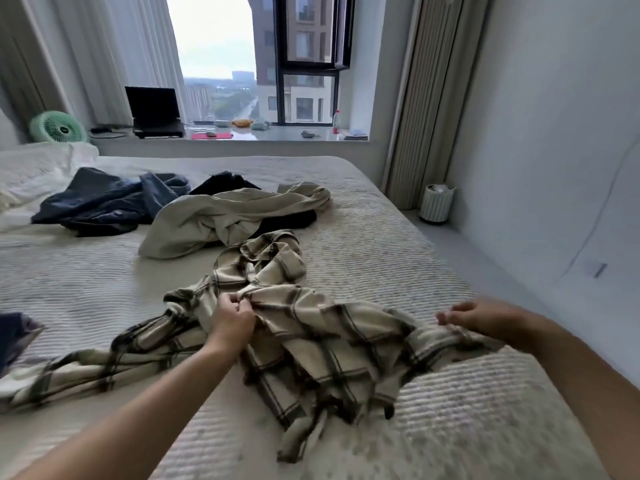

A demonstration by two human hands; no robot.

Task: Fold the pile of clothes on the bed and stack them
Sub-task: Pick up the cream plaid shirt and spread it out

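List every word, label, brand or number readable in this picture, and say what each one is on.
No text here can be read.
Green fan on the windowsill: a dark badge at its hub, too small to read.
Bottle by the window: a red label, blurred.
Blue garment on the bed: a small patch, illegible.
Laptop: dark screen, no lettering shows.
Plaid shirt: no print or tag visible.

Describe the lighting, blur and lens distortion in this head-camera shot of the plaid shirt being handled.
Head view: soft daylight from the window, faint shadows under the plaid shirt; right hand slightly motion-blurred, left hand sharper; wide-angle lens bends the wall and curtains at the edges.
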